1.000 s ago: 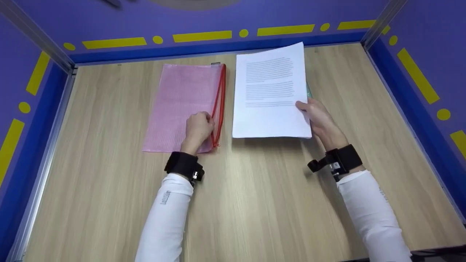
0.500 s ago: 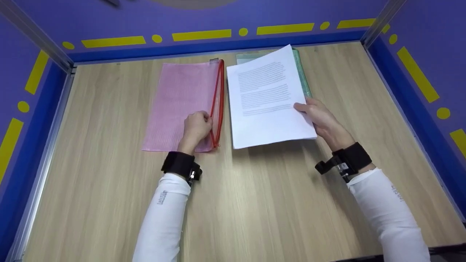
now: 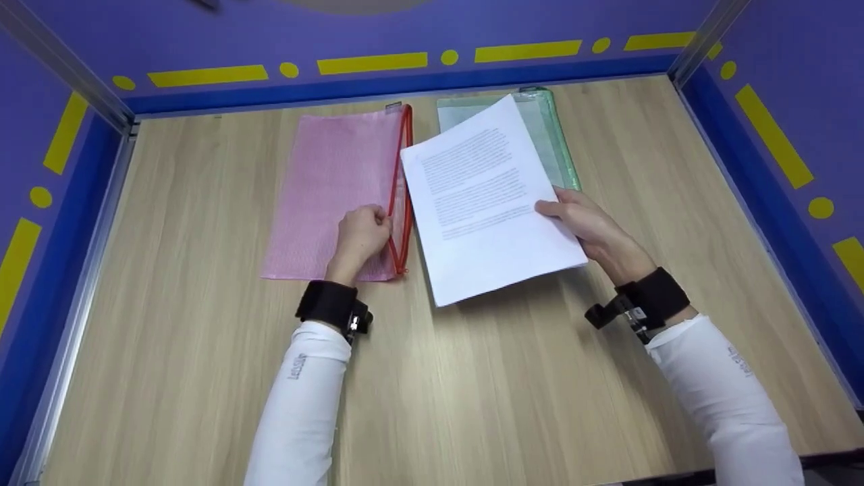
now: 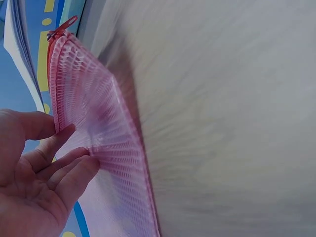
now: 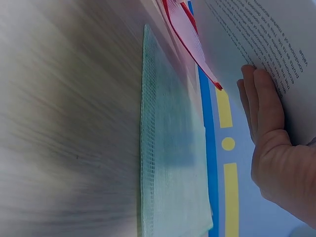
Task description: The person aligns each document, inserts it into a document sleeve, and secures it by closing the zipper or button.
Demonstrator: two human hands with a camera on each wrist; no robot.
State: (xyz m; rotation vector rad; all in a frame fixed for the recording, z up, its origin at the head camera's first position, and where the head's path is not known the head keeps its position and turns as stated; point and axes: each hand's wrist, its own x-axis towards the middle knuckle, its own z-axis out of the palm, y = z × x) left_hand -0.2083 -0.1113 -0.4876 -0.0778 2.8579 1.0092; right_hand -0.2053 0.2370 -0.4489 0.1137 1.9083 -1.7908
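A pink mesh zipper pouch (image 3: 337, 182) lies flat on the left half of the table, its red-zippered side parted. My left hand (image 3: 362, 236) pinches the upper layer near that zipper; in the left wrist view the mesh (image 4: 98, 113) is lifted between thumb and fingers. My right hand (image 3: 584, 219) grips a stack of printed paper (image 3: 486, 250) by its right edge, thumb on top and fingers (image 5: 269, 98) underneath. The stack is tilted above the table, its upper left corner at the pouch's zipper. Whether the corner is inside cannot be told.
A green mesh zipper pouch (image 3: 557, 145) lies at the back of the table (image 3: 472, 385), partly covered by the paper. Purple and blue walls (image 3: 371, 40) with yellow marks border the back and sides.
The right hand has brought the paper left and nearer, turning it anticlockwise toward the pink pouch, uncovering the green pouch. My left hand keeps its pinch, and the pink pouch's zippered side gapes wider.
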